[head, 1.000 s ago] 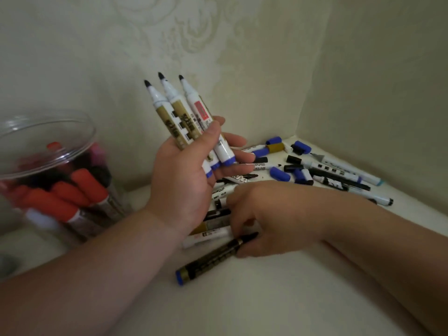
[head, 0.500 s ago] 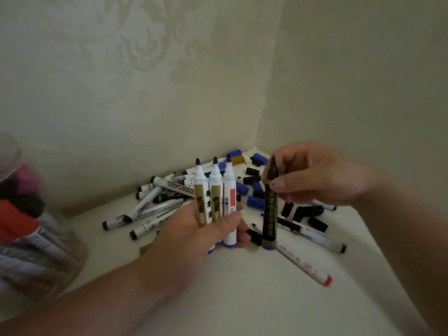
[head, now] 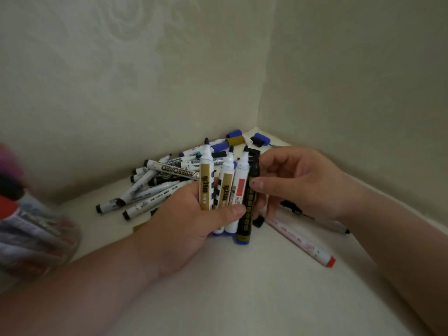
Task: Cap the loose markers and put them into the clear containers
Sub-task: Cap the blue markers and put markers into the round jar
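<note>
My left hand [head: 186, 221] grips three uncapped markers [head: 226, 185] upright, tips up: two with gold labels and one white with a red label. My right hand [head: 295, 183] pinches a black marker with gold print [head: 247, 209] and holds it upright against the right side of that bunch, its blue end down. Behind the hands, in the corner, lies a pile of loose markers [head: 155, 183] and loose blue caps [head: 263, 138]. A clear container [head: 36, 229] with red-capped markers shows blurred at the left edge.
Two pale walls meet in a corner behind the pile. A white marker with a red end [head: 300, 241] lies on the cream surface [head: 242, 299] to the right, below my right wrist. A few black caps lie under my right hand.
My right hand has brought the black marker from apart up against the bunch in my left hand. The view has shifted a little, and the left hand's bunch sits higher.
</note>
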Available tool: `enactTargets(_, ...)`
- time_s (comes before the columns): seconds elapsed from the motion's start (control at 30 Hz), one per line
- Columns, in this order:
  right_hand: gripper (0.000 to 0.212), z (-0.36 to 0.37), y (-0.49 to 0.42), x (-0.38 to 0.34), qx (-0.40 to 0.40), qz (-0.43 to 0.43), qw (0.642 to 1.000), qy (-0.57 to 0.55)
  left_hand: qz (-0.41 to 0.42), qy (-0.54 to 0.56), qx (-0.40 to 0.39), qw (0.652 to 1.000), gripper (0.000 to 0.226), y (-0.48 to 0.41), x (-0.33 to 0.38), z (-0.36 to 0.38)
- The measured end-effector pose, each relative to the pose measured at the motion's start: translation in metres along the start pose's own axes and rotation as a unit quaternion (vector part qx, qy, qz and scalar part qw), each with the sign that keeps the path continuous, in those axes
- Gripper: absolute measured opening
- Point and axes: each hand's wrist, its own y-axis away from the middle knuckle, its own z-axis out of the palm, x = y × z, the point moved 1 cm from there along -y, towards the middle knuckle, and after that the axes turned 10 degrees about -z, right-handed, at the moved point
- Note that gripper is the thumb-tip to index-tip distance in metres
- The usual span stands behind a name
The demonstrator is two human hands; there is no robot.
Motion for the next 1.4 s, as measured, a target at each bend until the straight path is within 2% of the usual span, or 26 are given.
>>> enactTargets(0.1,0.009,0.002,0.001,0.001,0.015,-0.029,0.999,0.031,0.011,-0.011,0.012,1.000,0.023,0.001,0.001,0.000)
enactTargets(0.3,0.013,0.006,0.005,-0.001,0.024,-0.072,0.995,0.069,0.015,-0.023,0.035,0.999,0.033,0.003,0.003,0.001)
enactTargets(0.4,0.021,0.004,0.007,-0.001,0.018,-0.081,0.993,0.079,0.004,-0.018,0.031,0.999,0.041,0.004,0.002,0.000)
enactTargets(0.5,0.020,0.002,0.008,-0.001,0.015,-0.087,0.992,0.090,0.004,-0.059,0.031,0.998,0.043,0.007,0.006,0.001)
enactTargets(0.63,0.019,0.002,0.008,-0.003,-0.004,-0.077,0.993,0.092,0.002,-0.082,0.024,0.996,0.035,0.010,0.010,0.003)
enactTargets(0.8,0.018,0.001,0.008,-0.004,-0.008,-0.066,0.993,0.094,-0.011,-0.052,0.029,0.998,0.025,0.013,0.014,0.004)
enactTargets(0.93,0.018,0.001,0.008,-0.004,-0.010,-0.073,0.989,0.131,-0.020,-0.082,0.052,0.995,0.006,0.015,0.018,0.007)
enactTargets(1.13,0.020,0.005,0.005,0.000,0.011,-0.046,0.991,0.123,-0.037,-0.039,0.079,0.995,0.021,0.019,0.026,0.017)
enactTargets(1.27,0.027,-0.001,0.008,-0.007,-0.022,-0.038,0.992,0.121,-0.048,-0.061,0.087,0.993,0.025,0.023,0.028,0.016)
enactTargets(1.33,0.038,-0.017,0.009,-0.015,0.006,-0.057,0.991,0.121,-0.068,-0.077,0.083,0.991,0.030,0.023,0.029,0.016)
enactTargets(1.4,0.047,-0.044,0.008,-0.021,0.123,-0.082,0.976,0.159,-0.097,-0.071,0.086,0.989,0.036,0.022,0.030,0.015)
